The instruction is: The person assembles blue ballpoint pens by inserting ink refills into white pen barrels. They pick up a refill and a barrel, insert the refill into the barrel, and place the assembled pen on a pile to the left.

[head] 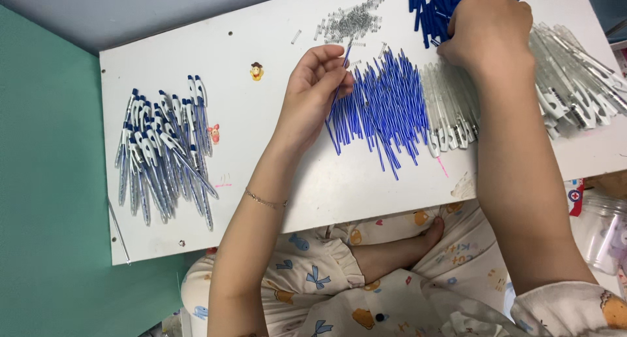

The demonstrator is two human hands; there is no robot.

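While left hand [313, 89] pinches a blue refill [341, 79], right hand [486, 27] grips blue caps [431, 10].

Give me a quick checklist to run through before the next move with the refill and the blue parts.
1. Left hand pinching one blue refill: ok.
2. Right hand resting on the pile of dark blue caps: ok; whether it grips one: cannot tell.
3. Springs within reach, just above the left hand: ok.
4. Clear barrels stocked beside the refill pile: ok.
5. Finished pens kept apart at the board's left: ok.
6. Spring already on the held refill: cannot tell.
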